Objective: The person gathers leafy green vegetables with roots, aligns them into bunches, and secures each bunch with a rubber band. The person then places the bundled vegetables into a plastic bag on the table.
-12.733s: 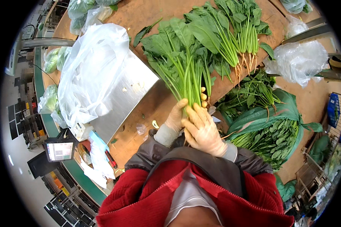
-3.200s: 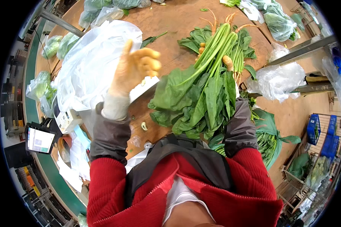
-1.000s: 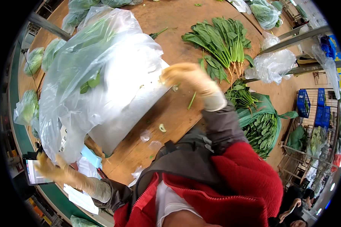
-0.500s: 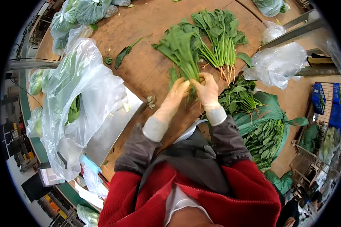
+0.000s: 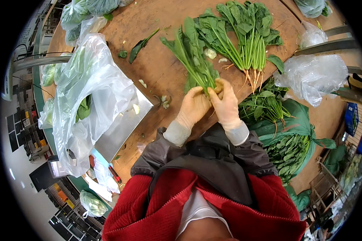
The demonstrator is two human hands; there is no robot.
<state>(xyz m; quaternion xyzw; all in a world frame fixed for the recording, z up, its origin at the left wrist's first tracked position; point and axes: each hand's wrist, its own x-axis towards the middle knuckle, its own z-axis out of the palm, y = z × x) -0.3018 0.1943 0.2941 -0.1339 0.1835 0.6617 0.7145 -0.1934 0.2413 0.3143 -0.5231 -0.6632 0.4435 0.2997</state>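
Note:
A small bunch of spinach [image 5: 194, 66] lies over the wooden table, its leaves pointing away from me and its stem ends toward me. My left hand [image 5: 194, 106], in a pale glove, is closed around the left side of those stems. From the right, my gloved right hand [image 5: 226, 102] pinches the same stem ends; its fingertips meet the left hand's. Just beyond and to the right rests a larger spinach pile [image 5: 251, 40] with pinkish-orange roots facing me. The roots of the held bunch are hidden by my fingers.
Clear plastic bags [image 5: 96, 76] cover part of a metal plate [image 5: 124, 120] on the left. A loose leaf [image 5: 140, 48] and scraps lie on the table [image 5: 165, 36]. At right are a green bag of greens [image 5: 293, 124], a crumpled clear bag [image 5: 313, 74] and metal bars [image 5: 330, 46].
The held spinach has stopped blurring and now leans left, with its leaves separate from the pile. Pale scraps show beside it. The whole view has shifted slightly.

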